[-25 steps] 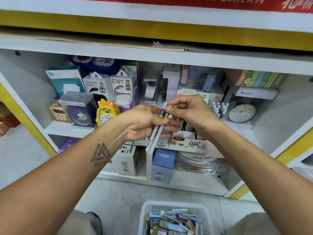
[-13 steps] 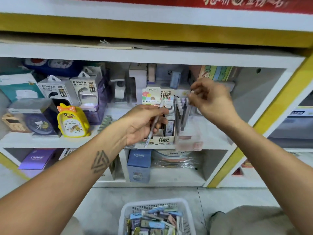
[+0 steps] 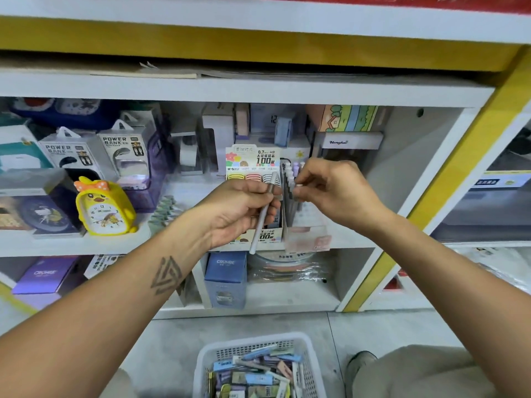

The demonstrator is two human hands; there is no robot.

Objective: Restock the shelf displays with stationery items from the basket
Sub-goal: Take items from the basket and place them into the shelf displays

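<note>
My left hand (image 3: 241, 208) grips one white pen (image 3: 263, 214), my right hand (image 3: 330, 191) pinches another at the clear pen display (image 3: 306, 234) on the shelf (image 3: 71, 244), while the basket (image 3: 255, 366) below remains well filled, so restocking is far from complete.

A slim white pen (image 3: 263, 214) slants through the left hand (image 3: 238, 214), tip low. The white basket (image 3: 207, 360) of packets sits below both hands.
</note>
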